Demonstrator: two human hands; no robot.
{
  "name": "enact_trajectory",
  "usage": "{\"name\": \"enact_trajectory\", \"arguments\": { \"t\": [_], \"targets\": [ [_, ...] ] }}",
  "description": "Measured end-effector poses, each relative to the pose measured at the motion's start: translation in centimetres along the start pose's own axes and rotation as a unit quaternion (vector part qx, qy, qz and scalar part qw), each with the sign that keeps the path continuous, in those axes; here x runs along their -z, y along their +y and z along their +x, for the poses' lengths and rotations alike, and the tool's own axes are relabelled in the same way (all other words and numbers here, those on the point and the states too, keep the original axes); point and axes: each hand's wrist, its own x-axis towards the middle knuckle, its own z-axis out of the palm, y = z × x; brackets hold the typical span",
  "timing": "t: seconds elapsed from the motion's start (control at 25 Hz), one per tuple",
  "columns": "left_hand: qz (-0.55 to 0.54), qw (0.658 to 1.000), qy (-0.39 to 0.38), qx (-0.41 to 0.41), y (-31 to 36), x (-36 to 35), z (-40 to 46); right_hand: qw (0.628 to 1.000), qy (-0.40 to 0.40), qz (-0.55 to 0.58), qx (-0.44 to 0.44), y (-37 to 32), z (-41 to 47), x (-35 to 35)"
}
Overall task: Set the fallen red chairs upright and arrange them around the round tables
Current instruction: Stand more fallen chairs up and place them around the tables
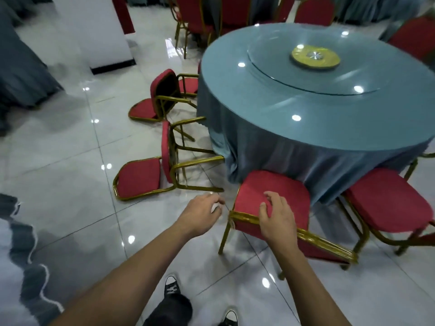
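Two red chairs point(150, 168) are lying tipped beside the round table point(317, 95), likely light and stiff, best lifted by the metal frame, while the right hand point(277, 220) is resting loosely on an upright chair point(282, 189) and the left hand point(202, 214) is hanging curled, possibly pinching something white.

2 fallen chairs point(150, 158), 1 table point(306, 109).

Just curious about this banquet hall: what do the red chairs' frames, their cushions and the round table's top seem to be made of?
Gold chair frame: likely painted metal tubing, glossy. Red seat cushion: fabric-covered padding, matte. Round table top: seemingly glass over blue cloth, mirroring ceiling lights.
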Motion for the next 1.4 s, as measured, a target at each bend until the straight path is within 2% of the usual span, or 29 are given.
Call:
{"name": "enact_trajectory", "arguments": {
  "t": [0.24, 0.6, 0.96, 1.2, 1.4],
  "targets": [
    [-0.037, 0.995, 0.072, 0.056, -9.4, 8.3, -0.2, 0.994, -0.088, -0.005, 0.066, -11.2, 4.9, -7.5],
    [-0.032, 0.987, 0.119, 0.105, -27.9, 22.2, 0.3, 0.990, -0.114, 0.029, 0.079, -30.3, 9.1, -23.8],
    [-0.058, 0.976, 0.164, 0.134, -42.4, 32.8, 3.6, 0.980, -0.155, 0.037, 0.119, -43.9, 16.3, -35.8],
    [-0.049, 0.981, 0.137, 0.126, -50.1, 39.7, 11.2, 0.978, -0.173, 0.069, 0.089, -50.5, 24.9, -45.4],
    [0.007, 0.987, 0.088, 0.131, -56.0, 48.7, 18.4, 0.979, -0.177, 0.098, 0.037, -56.7, 33.4, -51.7]
  ]
}}
